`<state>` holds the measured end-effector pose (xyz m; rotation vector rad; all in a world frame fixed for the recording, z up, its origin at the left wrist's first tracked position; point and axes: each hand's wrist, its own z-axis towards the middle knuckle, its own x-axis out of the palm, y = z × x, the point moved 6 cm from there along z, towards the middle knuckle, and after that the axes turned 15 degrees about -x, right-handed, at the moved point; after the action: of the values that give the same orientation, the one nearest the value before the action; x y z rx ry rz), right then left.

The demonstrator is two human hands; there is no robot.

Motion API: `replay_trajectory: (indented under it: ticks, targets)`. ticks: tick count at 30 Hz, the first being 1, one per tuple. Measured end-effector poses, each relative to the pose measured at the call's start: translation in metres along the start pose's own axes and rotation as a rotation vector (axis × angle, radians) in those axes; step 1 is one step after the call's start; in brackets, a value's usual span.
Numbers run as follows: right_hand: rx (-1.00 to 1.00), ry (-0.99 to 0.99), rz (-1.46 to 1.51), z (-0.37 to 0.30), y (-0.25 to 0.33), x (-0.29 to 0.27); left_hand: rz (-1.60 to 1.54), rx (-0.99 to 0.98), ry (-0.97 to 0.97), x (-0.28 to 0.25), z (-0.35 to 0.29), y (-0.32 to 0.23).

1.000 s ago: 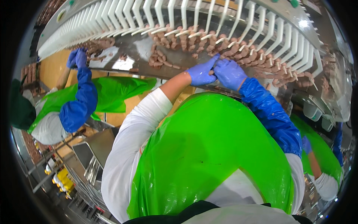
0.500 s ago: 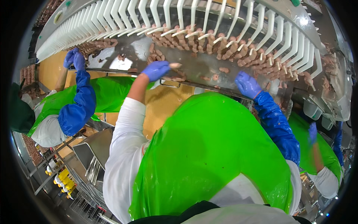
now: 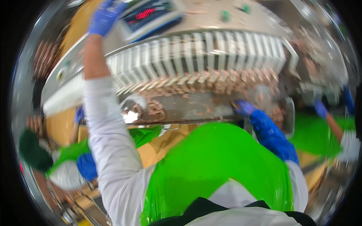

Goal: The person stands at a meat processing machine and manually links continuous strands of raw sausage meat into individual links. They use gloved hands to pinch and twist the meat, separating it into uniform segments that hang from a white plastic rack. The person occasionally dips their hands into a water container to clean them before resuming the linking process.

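Note:
My left hand (image 3: 106, 18), in a blue-violet glove, is raised at the far left beside a digital display unit (image 3: 148, 17) with red lit figures. Its fingers look stretched and apart, partly cut off by the upper edge, and no sausage shows in them. Low over the metal trough (image 3: 184, 112), my right hand (image 3: 244, 108) has its fingers apart, blurred, with nothing visible in them. Linked sausages (image 3: 222, 84) hang in a row from a rack of white prongs (image 3: 196, 49) beyond it. Loose sausages (image 3: 155, 110) lie in the trough left of the middle.
A co-worker in a green apron (image 3: 66, 162) stands at the left, with one gloved hand (image 3: 79, 115) by the rack. Another person's gloved hand (image 3: 321, 109) shows at the right. A clear plastic tub (image 3: 289, 118) stands by the trough's right end.
My left hand, which held a sausage over the trough, has swung up and far left to the display unit. My right hand stays low over the trough. The view has shifted.

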<state>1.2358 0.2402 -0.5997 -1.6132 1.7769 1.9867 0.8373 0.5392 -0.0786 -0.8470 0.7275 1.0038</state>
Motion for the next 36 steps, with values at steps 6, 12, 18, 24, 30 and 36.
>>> replay_trajectory:
  ticks: [6,12,18,24,30,36]
  targets:
    - [0.120,-0.141,-0.023,-0.033,0.018,-0.030,0.232,-0.156,0.431,0.090,0.146,0.014]
    - [0.336,-0.446,0.135,-0.107,-0.014,-0.017,0.263,0.092,0.491,0.082,0.130,-0.011]
    - [0.319,-1.314,0.309,-0.146,-0.031,-0.087,-0.294,0.031,0.442,0.033,-0.093,-0.158]
    - [0.108,-1.053,0.582,-0.080,-0.026,-0.140,-0.261,0.447,0.562,0.138,-0.280,-0.249]
    - [0.020,-0.789,0.871,-0.086,-0.045,-0.123,-0.438,0.306,0.628,0.192,-0.332,-0.286]
    - [-0.023,-0.667,0.977,-0.102,-0.030,-0.139,-0.548,0.197,0.724,0.216,-0.321,-0.324]
